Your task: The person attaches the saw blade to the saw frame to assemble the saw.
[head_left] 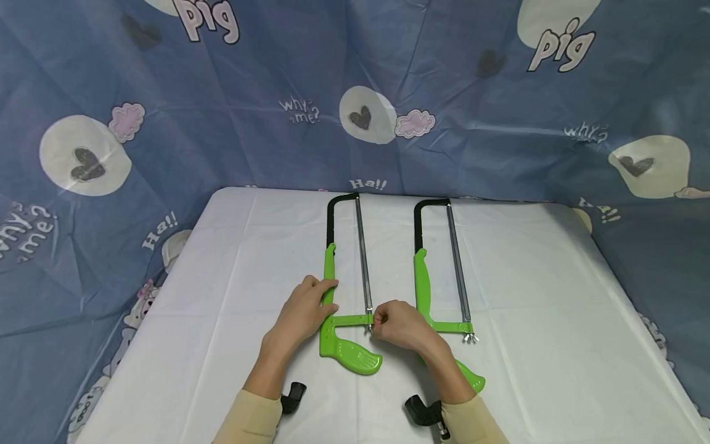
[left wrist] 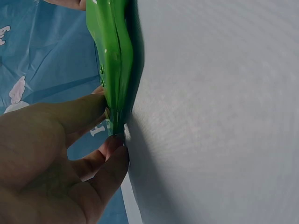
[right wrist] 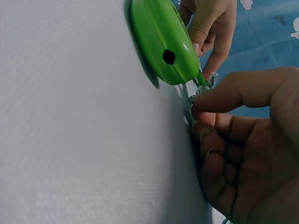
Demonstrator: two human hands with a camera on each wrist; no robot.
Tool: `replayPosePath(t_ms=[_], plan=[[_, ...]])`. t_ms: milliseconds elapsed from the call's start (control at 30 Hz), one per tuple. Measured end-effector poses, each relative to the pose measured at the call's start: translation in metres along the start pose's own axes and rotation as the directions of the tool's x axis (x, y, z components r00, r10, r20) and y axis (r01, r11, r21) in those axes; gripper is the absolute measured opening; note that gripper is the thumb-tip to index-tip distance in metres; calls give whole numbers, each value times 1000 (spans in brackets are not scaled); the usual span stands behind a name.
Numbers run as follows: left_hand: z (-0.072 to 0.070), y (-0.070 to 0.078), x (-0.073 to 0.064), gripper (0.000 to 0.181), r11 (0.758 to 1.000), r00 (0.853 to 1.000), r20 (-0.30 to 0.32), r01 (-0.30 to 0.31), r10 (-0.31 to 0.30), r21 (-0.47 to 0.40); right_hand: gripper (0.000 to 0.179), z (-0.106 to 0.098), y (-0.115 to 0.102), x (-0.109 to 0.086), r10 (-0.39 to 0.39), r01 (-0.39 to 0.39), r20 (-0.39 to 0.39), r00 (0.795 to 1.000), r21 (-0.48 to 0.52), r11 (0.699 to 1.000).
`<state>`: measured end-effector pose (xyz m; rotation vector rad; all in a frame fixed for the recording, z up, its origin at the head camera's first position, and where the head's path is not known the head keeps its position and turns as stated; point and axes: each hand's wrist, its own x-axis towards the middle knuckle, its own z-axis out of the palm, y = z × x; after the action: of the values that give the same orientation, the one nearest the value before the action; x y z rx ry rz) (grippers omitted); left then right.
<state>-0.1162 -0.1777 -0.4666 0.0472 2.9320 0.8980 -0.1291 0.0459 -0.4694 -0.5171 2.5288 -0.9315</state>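
Observation:
A hacksaw with a green handle (head_left: 355, 359) and a black front bow (head_left: 330, 222) lies on the white-covered table, its blade (head_left: 363, 259) running along the right side. My left hand (head_left: 296, 314) holds the green frame from the left, thumb near the cross arm; the left wrist view shows its fingertips at the green edge (left wrist: 114, 70). At the blade's near end, my right hand (head_left: 402, 325) pinches the wing nut (right wrist: 210, 83) between thumb and curled fingers. Those fingertips partly hide the nut.
A second green hacksaw (head_left: 423, 283) lies to the right, with its own wing nut (head_left: 470, 338) in view. My right forearm crosses over its handle (head_left: 471, 376). Blue printed cloth (head_left: 249, 148) hangs behind and beside the white tabletop (head_left: 554, 320).

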Motion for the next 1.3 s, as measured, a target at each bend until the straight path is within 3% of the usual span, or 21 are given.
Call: replayPosePath(t_ms=[133,267,467,700,1300], plan=[[0,0,0,49,1000,1000,0,-3,3,4,12,-1,1,0,21,-22,35,999,51,998],[-1,1,0,49,1000,1000,2,-1,1,4,22,-2,2,-1,37,-42,56,998,87,995],[0,2,1,50,1000,1000,8,4,-4,10,41,2,-1,-2,70,-71,17,997,94,993],[0,4,1,50,1000,1000,3,-11,11,18,31,4,-1,-2,88,-87,-16,996,64,994],[0,4,0,50,1000,1000,2,-12,12,29,32,0,6,-2,45,-51,44,998,139,989]])
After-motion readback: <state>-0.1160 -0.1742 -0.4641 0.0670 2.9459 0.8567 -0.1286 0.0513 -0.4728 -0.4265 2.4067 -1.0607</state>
